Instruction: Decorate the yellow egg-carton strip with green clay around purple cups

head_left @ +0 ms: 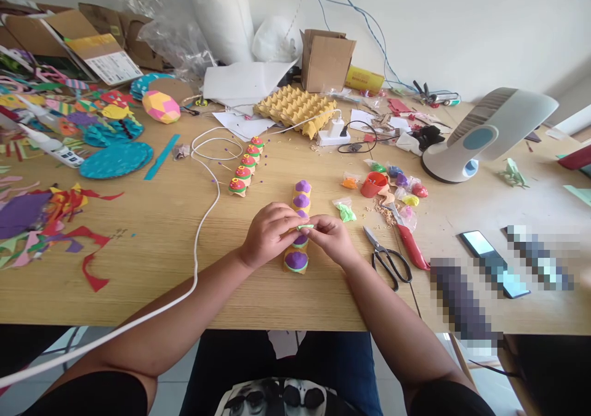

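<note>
Head view: a big wooden bench (258, 305) fills the scene, and a long white cord (196, 259) runs down the left side. On the bench, under the hands, sits an egg-carton strip (296, 261) with purple clay caps. It looks light and a bit stiff, but the clay may be soft (a poke could dent it), so hold the low card sides. Wood shows between it and the front edge; scissors (377, 248) lie to its right. The left hand (270, 237) and right hand (330, 237) pinch a tiny green clay piece (305, 226), fingertips close together.
</note>
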